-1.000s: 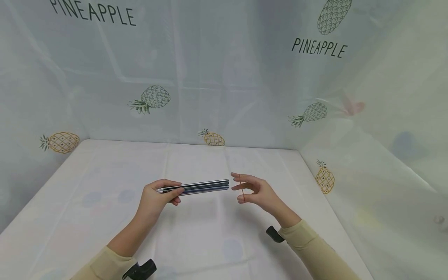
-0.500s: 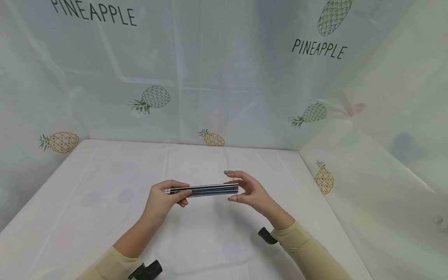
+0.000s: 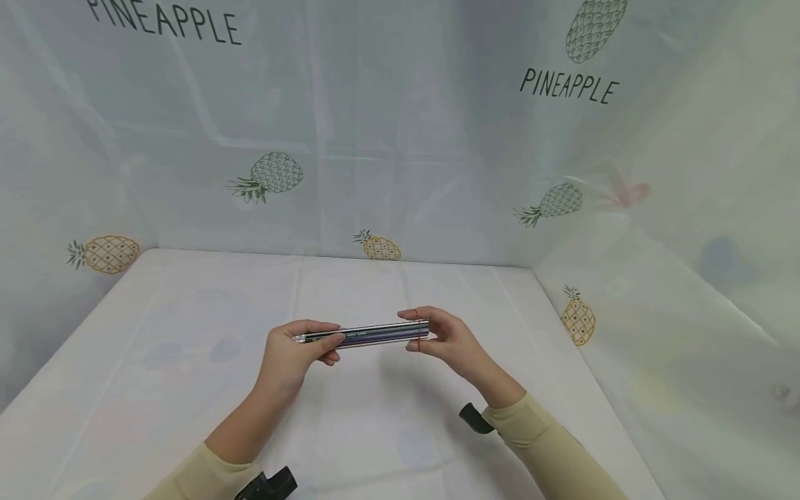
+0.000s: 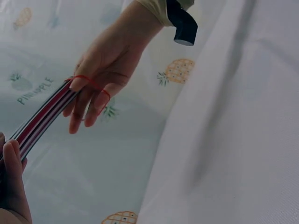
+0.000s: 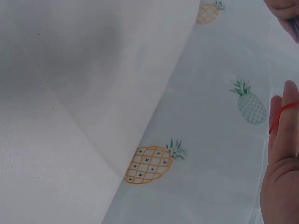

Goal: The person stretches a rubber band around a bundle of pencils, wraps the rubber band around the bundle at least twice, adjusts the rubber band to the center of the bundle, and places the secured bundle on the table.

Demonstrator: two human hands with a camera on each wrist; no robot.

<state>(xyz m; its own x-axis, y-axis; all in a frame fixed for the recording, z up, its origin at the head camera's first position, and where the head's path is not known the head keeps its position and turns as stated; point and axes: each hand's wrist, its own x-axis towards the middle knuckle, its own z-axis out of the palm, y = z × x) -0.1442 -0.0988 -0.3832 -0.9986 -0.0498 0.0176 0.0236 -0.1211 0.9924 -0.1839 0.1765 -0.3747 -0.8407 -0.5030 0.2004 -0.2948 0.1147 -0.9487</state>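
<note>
A bundle of several thin pencils (image 3: 375, 335) with dark and pale stripes is held nearly level above the table, pointing right. My left hand (image 3: 289, 355) grips its left end between thumb and fingers. Over the spread fingers and thumb of my right hand (image 3: 459, 345) stretches a thin red rubber band (image 4: 96, 86). The right end of the bundle lies between that thumb and fingers, inside the loop as seen from the head. In the right wrist view the band (image 5: 281, 112) crosses nearly straight fingers; the bundle is mostly out of frame there.
A white cloth covers the table (image 3: 206, 417). Behind it and at the sides hangs a pale curtain (image 3: 400, 139) printed with pineapples. A black wrist camera (image 3: 476, 419) sits below the right wrist, another (image 3: 269, 484) below the left.
The bundle has moved right and its end has entered the stretched rubber band. My right hand has come left, its thumb and fingers now closer about the pencil ends.
</note>
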